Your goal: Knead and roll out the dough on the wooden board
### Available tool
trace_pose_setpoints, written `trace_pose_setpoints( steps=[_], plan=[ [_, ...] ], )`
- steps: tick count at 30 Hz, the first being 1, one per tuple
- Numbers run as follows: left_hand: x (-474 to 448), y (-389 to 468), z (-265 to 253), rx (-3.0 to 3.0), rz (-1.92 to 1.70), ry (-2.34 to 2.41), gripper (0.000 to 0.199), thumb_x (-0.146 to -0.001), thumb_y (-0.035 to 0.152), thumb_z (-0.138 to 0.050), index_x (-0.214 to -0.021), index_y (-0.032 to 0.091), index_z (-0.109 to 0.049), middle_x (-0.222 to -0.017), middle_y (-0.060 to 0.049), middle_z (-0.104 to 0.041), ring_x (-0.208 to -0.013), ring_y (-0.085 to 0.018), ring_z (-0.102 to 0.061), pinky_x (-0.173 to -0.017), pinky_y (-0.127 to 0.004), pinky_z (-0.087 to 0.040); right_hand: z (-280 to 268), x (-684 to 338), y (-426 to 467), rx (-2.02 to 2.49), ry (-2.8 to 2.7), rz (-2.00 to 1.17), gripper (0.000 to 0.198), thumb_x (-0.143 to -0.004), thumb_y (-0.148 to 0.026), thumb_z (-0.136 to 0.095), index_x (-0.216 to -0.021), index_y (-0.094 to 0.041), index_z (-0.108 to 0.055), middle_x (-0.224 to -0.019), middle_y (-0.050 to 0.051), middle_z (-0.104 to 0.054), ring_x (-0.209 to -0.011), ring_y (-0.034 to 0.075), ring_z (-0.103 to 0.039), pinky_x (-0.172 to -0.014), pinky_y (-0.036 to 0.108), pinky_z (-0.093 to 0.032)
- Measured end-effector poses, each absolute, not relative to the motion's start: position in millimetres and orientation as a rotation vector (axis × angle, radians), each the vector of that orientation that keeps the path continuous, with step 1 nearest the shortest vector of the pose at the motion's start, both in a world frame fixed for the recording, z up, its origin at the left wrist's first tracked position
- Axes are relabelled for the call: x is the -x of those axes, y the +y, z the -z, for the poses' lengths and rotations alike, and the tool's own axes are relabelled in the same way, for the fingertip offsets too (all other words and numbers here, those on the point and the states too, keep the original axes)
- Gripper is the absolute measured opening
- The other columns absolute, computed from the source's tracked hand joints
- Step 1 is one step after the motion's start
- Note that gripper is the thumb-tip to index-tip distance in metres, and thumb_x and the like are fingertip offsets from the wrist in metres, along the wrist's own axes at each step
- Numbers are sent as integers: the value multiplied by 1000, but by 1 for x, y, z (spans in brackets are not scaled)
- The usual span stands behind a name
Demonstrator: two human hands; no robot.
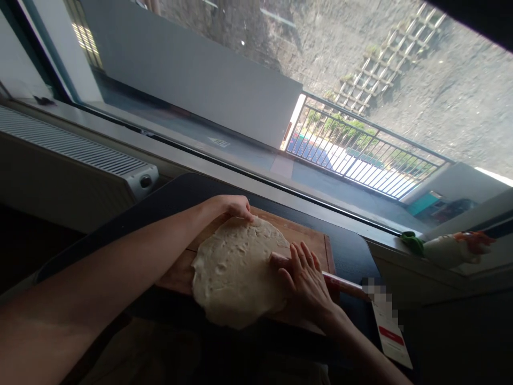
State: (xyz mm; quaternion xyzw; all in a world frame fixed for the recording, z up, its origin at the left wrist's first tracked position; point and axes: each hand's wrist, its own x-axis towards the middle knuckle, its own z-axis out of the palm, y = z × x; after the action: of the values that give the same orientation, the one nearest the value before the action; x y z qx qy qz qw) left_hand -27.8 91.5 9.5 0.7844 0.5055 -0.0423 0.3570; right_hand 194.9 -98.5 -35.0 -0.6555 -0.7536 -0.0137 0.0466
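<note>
A wide, thin, uneven round of dough (236, 272) lies on a wooden board (310, 235), its near edge reaching past the board's front. At the far edge of the dough, my left hand (239, 207) is closed in a pinch on its rim. My right hand (308, 280) lies over a rolling pin (347, 285), fingers stretched out and the thumb apart. One end of the pin rests on the right part of the dough; the other sticks out past the board. The middle of the pin is hidden under my palm.
The board stands on a dark table (180, 190) by a window sill. A card with a red band (390, 336) lies at the table's right edge, partly blurred out. A white radiator (136, 174) is at left. A pale pot-like object (444, 250) sits on the sill at right.
</note>
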Motion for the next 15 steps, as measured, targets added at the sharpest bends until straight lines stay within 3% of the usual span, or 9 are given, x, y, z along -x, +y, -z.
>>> trace_pose_setpoints(
  steps=[7,12,15],
  plan=[
    [25,84,-9,-2031,58,1311,41,-56,46,-70,-79,12,-70,-70,-4,-66,-60,-14,-54,-51,-21,-38,16,-200,-52,2275,-2040,-223,69,-94,-57,-10,-143,-14,-34,-153,12,-21,-142,27,-8,-112,51,-13],
    [26,80,-15,-1986,80,1312,40,-56,42,-70,-81,12,-69,-73,-5,-67,-61,-15,-55,-50,-22,-38,31,-194,-112,2024,-2328,-93,71,-93,-58,-18,-148,-13,-20,-155,5,-18,-143,19,-1,-116,38,-7],
    [25,80,-18,-2031,123,1300,41,-55,41,-71,-83,11,-69,-78,-6,-68,-65,-16,-57,-52,-22,-39,28,-196,-95,2119,-2237,-103,71,-93,-58,-16,-147,-12,-23,-155,6,-17,-143,21,1,-115,42,-4]
  ],
)
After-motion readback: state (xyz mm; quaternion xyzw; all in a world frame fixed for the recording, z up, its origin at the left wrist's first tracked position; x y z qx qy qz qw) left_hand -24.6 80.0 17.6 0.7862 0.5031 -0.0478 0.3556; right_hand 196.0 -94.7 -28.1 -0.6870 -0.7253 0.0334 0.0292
